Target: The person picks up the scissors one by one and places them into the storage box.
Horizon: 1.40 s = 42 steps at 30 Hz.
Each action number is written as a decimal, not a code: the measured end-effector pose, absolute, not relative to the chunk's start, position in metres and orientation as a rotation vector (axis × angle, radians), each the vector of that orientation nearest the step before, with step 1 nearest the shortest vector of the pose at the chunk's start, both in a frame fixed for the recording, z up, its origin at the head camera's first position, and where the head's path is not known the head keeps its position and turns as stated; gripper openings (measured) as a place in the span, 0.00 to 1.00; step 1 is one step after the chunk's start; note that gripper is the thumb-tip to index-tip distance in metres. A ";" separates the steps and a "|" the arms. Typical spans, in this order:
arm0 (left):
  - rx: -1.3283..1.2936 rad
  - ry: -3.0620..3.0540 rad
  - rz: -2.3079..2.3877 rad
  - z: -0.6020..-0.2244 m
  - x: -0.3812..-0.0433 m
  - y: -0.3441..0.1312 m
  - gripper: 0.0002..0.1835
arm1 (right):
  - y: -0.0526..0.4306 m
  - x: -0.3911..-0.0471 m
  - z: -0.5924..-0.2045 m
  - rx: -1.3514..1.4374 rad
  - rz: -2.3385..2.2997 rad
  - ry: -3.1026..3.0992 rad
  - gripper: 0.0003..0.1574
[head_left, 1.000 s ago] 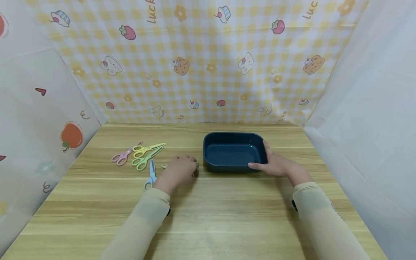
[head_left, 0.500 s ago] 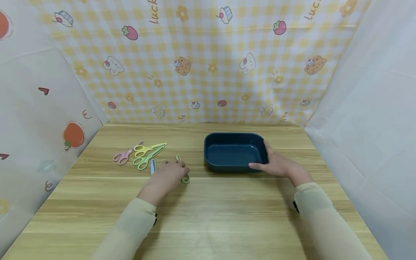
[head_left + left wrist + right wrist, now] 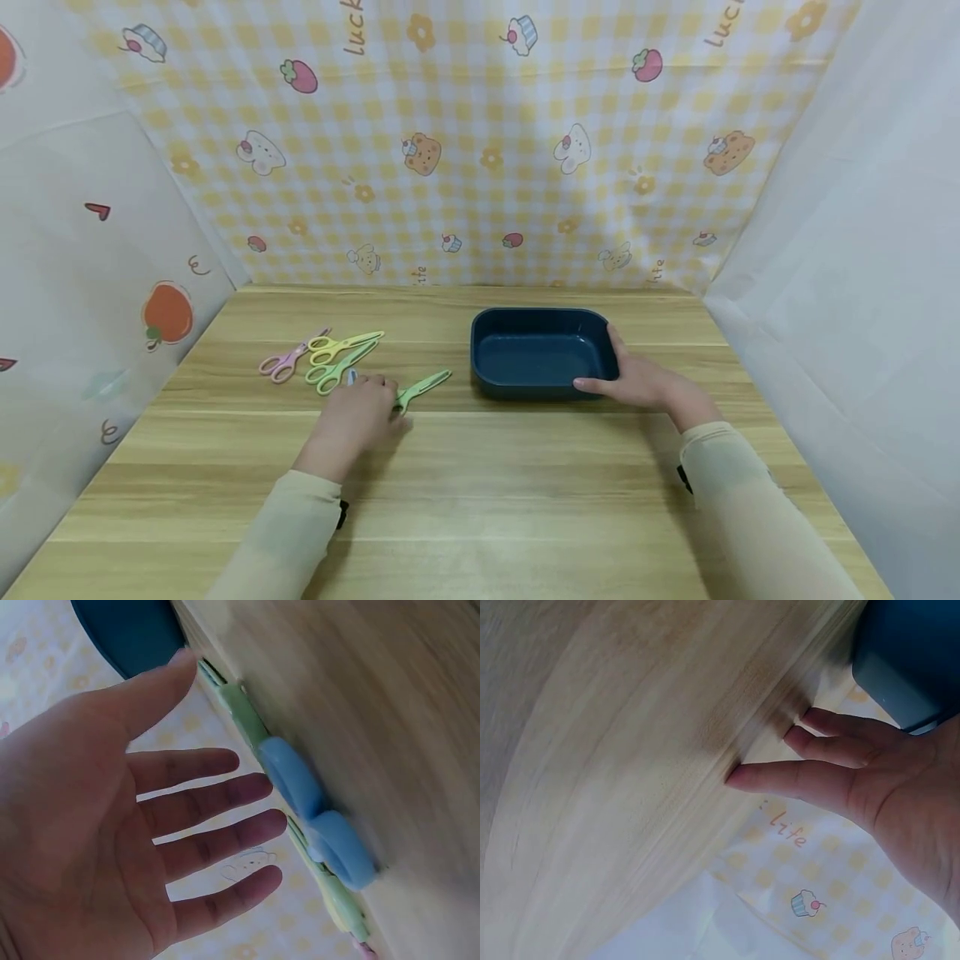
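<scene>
In the head view my left hand [image 3: 356, 421] is low over the table, covering most of a blue pair of scissors whose tip [image 3: 352, 377] shows beyond the knuckles. From the left wrist, its fingers appear straight and spread, palm facing the blue scissors' handles [image 3: 292, 780], holding nothing. Right beside it lies a green pair of scissors [image 3: 423, 387], blades toward the dark blue box [image 3: 540, 392]. My right hand [image 3: 637, 379] touches the box's right end, thumb along the front wall. The right wrist view shows straight fingers [image 3: 787, 778] reaching down at the table beside the box.
Farther left lie pink scissors [image 3: 281, 365], yellow scissors [image 3: 345, 343] and another green pair [image 3: 341, 367], close together. A checked cloth [image 3: 487, 200] hangs behind the wooden table [image 3: 495, 500], with pale cloths at both sides.
My left hand has moved left, away from the box and over the blue scissors. The nearer green scissors have turned, their blades now pointing right. The right hand stays at the box.
</scene>
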<state>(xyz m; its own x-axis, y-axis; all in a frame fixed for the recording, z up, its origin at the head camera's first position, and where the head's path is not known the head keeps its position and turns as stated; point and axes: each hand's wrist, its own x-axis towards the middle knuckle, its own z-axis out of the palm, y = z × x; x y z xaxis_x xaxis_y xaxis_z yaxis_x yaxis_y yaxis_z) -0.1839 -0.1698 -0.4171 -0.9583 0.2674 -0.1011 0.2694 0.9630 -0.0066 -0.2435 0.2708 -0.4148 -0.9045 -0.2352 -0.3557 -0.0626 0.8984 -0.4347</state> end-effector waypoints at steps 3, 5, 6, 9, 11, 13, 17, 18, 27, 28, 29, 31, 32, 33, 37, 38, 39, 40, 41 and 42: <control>0.385 2.988 -0.018 -0.420 -0.186 -0.174 0.34 | 0.270 -0.243 -0.415 -0.212 -0.579 2.661 0.86; 0.375 2.983 -0.010 -0.421 -0.187 -0.178 0.33 | 0.270 -0.244 -0.416 -0.205 -0.576 2.664 0.86; 0.370 2.984 -0.007 -0.421 -0.188 -0.179 0.33 | 0.269 -0.244 -0.416 -0.207 -0.573 2.666 0.87; 0.360 2.981 0.003 -0.423 -0.189 -0.184 0.31 | 0.268 -0.244 -0.417 -0.207 -0.570 2.667 0.87; 0.357 2.975 0.007 -0.423 -0.189 -0.185 0.30 | 0.268 -0.244 -0.417 -0.207 -0.569 2.665 0.87; 0.351 2.967 0.017 -0.423 -0.190 -0.186 0.30 | 0.268 -0.244 -0.417 -0.206 -0.573 2.662 0.87; 0.342 2.953 0.028 -0.422 -0.191 -0.186 0.29 | 0.269 -0.244 -0.415 -0.209 -0.591 2.645 0.87; 0.340 2.950 0.031 -0.422 -0.191 -0.185 0.29 | 0.269 -0.244 -0.415 -0.210 -0.597 2.640 0.87; 0.348 2.944 0.063 -0.418 -0.195 -0.187 0.26 | 0.270 -0.247 -0.415 -0.226 -0.605 2.638 0.86; 0.355 2.945 0.070 -0.419 -0.195 -0.187 0.25 | 0.270 -0.247 -0.415 -0.225 -0.603 2.640 0.86; 0.360 2.947 0.081 -0.419 -0.196 -0.188 0.25 | 0.270 -0.247 -0.415 -0.223 -0.602 2.641 0.86; 0.369 2.956 0.107 -0.421 -0.197 -0.189 0.25 | 0.270 -0.247 -0.416 -0.219 -0.598 2.644 0.86; 0.370 2.959 0.122 -0.422 -0.198 -0.190 0.25 | 0.270 -0.246 -0.416 -0.216 -0.596 2.646 0.86; 0.367 2.959 0.141 -0.423 -0.198 -0.192 0.26 | 0.270 -0.246 -0.416 -0.214 -0.595 2.644 0.86; 0.344 2.947 0.242 -0.425 -0.201 -0.196 0.26 | 0.270 -0.245 -0.417 -0.207 -0.598 2.628 0.86; 0.336 2.944 0.266 -0.425 -0.202 -0.197 0.26 | 0.270 -0.245 -0.417 -0.205 -0.603 2.625 0.86; 0.333 2.944 0.288 -0.425 -0.203 -0.198 0.26 | 0.270 -0.245 -0.417 -0.204 -0.607 2.622 0.86; 0.331 2.949 0.305 -0.425 -0.204 -0.199 0.25 | 0.270 -0.245 -0.417 -0.201 -0.608 2.623 0.85; 0.332 2.955 0.317 -0.424 -0.205 -0.199 0.25 | 0.271 -0.245 -0.417 -0.199 -0.609 2.623 0.85; 0.325 2.965 0.331 -0.424 -0.206 -0.200 0.25 | 0.271 -0.245 -0.417 -0.199 -0.613 2.623 0.85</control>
